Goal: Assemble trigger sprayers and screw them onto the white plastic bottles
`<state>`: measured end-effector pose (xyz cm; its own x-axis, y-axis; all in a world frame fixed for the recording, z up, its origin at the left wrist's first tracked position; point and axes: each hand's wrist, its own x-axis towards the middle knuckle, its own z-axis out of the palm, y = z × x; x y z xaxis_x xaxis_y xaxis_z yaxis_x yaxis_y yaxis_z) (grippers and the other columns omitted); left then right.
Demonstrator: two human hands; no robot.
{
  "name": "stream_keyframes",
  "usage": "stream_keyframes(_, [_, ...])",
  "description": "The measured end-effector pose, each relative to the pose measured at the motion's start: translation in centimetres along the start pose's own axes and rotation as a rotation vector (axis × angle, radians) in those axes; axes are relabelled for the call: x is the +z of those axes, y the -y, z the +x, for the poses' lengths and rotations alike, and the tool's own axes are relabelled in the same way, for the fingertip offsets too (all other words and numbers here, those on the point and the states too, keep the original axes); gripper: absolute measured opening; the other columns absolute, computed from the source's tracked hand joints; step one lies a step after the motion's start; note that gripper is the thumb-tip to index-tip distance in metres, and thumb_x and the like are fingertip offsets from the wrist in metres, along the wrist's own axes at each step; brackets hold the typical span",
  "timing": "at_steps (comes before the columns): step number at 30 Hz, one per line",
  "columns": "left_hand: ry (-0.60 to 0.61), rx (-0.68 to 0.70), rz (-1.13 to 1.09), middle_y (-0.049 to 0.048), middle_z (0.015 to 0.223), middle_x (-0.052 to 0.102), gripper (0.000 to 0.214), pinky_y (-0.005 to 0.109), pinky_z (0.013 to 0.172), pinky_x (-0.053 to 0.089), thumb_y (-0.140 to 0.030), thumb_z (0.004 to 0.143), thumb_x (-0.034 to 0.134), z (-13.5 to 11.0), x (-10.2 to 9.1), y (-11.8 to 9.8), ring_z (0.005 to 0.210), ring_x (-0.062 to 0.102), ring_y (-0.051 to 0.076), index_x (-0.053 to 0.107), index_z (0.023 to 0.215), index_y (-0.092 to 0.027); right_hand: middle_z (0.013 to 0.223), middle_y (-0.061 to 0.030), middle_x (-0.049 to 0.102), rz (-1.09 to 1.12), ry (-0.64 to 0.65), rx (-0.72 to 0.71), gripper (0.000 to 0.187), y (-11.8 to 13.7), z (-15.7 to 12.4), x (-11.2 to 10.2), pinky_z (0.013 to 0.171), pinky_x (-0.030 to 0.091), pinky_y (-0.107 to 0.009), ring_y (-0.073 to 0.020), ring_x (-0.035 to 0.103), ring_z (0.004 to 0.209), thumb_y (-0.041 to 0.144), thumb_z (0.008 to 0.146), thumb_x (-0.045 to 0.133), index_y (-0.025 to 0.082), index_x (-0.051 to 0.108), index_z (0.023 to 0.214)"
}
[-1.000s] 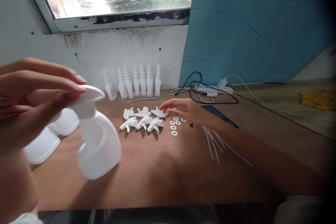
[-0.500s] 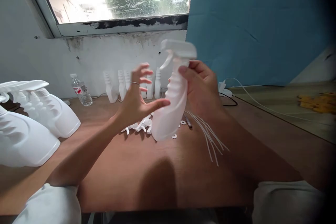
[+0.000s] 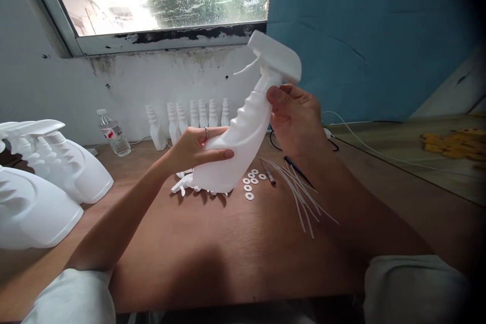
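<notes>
A white spray bottle (image 3: 243, 142) is held tilted above the table, its trigger head (image 3: 279, 58) up and to the right. My left hand (image 3: 195, 149) grips the lower body, with the thumb across the near side and the other fingers mostly hidden behind. At the neck, just under the head, my right hand (image 3: 298, 114) pinches the bottle between thumb and fingers. Beneath it lie white plastic trigger pieces (image 3: 184, 182), partly covered by the bottle, and several white ring washers (image 3: 249, 196). Thin white tubes (image 3: 304, 197) lie below my right hand.
Finished-looking spray bottles (image 3: 34, 207) stand at the left. A labelled water bottle (image 3: 114, 134) and several slim white bottles (image 3: 155, 129) line the wall. A metal pen-like tool (image 3: 269, 172) and a black one (image 3: 298, 171) lie near the tubes. A white cable (image 3: 364, 144) runs along the right.
My left hand, open beside the bottle before, has closed around its lower body. The bottle is tilted further, its base swung left and its head raised to the right.
</notes>
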<state>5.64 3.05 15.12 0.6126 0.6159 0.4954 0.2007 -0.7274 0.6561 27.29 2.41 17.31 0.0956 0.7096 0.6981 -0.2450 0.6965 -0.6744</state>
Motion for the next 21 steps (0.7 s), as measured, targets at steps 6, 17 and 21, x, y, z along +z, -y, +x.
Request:
stream_keyframes(6, [-0.195,0.084,0.296,0.0038,0.100,0.075,0.059,0.023,0.065,0.054,-0.049,0.076,0.073,-0.3,0.9,-0.6,0.077,0.067,0.015,0.062,0.129,-0.024,0.095,-0.0022,0.067,0.019,0.060,-0.022,0.020,0.6,0.0,-0.4,0.084,0.053,-0.044,-0.0276,0.063,0.108,0.044,0.079,0.065,0.026,0.059,0.077])
stream_keyframes(17, [-0.306,0.171,0.713,0.0070,0.090,0.071,0.061,0.022,0.059,0.047,-0.054,0.084,0.060,-1.2,3.1,-2.3,0.067,0.061,0.014,0.058,0.133,-0.018,0.087,-0.0025,0.069,-0.076,-0.041,-0.104,0.020,1.8,-2.0,1.5,0.090,0.054,-0.044,-0.0227,0.069,0.086,0.042,0.083,0.071,0.023,0.068,0.080])
stream_keyframes(21, [0.094,0.047,0.150,0.0020,0.073,0.066,0.060,0.024,0.053,0.048,-0.059,0.078,0.064,-1.1,0.2,-2.0,0.062,0.060,0.015,0.067,0.121,-0.018,0.089,-0.0012,0.068,0.062,0.221,-0.023,0.029,2.3,-1.7,1.1,0.094,0.053,-0.044,-0.0230,0.068,0.093,0.052,0.082,0.068,0.024,0.068,0.083])
